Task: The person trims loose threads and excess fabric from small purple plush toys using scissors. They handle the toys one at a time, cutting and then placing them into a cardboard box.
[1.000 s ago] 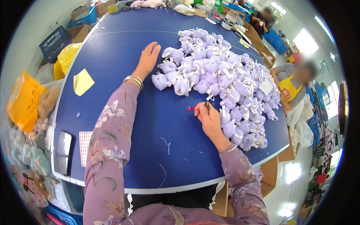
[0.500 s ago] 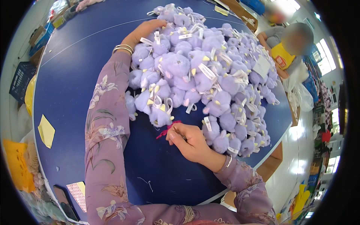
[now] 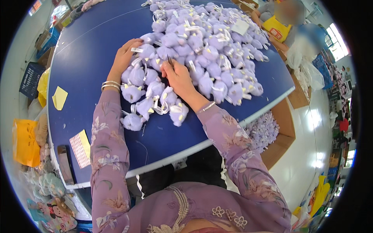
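A large heap of lilac plush toys (image 3: 204, 54) with white ribbon loops and small yellow parts covers much of the blue table. At the heap's left edge my left hand (image 3: 123, 58) lies with fingers stretched out against the toys, not closed round any. My right hand (image 3: 178, 77) is closed on a small dark pointed metal tool (image 3: 169, 60); most of it is hidden in the fist, so its exact kind is unclear. Between and below my hands several loose toys (image 3: 155, 91) lie closer to the near edge.
A pale paper slip (image 3: 240, 27) rests on the heap. On the left of the blue table (image 3: 89, 73) are a yellow paper (image 3: 59, 98) and a printed sheet (image 3: 79, 147). An open carton (image 3: 281, 136) of lilac pieces stands below the right edge. Another person (image 3: 276, 29) sits at the far right.
My left hand has come back from the far side of the heap to its near left edge. My right hand has moved in among the toys, still holding the tool. The pink strip is no longer visible.
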Tool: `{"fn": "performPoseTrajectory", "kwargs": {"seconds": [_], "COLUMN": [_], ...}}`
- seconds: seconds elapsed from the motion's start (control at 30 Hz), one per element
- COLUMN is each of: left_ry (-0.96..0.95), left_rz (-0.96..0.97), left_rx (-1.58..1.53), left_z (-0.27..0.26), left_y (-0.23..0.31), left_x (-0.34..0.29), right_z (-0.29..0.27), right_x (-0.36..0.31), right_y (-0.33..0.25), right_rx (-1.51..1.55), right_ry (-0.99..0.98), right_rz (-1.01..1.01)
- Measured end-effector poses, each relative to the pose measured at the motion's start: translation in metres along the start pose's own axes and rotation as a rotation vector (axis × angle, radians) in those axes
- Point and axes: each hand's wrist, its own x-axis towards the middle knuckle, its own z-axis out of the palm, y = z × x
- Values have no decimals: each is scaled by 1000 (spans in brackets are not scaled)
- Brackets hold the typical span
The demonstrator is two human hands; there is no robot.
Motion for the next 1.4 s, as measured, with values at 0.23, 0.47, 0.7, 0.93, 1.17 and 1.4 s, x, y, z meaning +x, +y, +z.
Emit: {"fn": "performPoseTrajectory", "kwargs": {"seconds": [0.23, 0.47, 0.7, 0.93, 1.17, 1.4], "left_ry": [212, 128, 329, 341, 380, 390], "left_rz": [-99, -254, -222, -216, -233, -224], "left_rx": [-133, -396, -383, -275, -262, -269], "left_z": [1, -4, -18, -12, -22, -32], "left_y": [28, 50, 62, 69, 73, 67], "left_x": [-73, -126, -185, -190, -200, -204], "right_z": [-9, -51, -86, -78, -75, -75], "right_x": [-52, -91, -142, -199, -208, -209], "right_y": [-28, -49, -126, -282, -331, -335], "right_rx": [135, 209, 374, 193, 74, 104], "right_ry": [99, 270, 262, -32, -189, -307], "right_rz": [-135, -125, -177, -953, -1013, -1103]}}
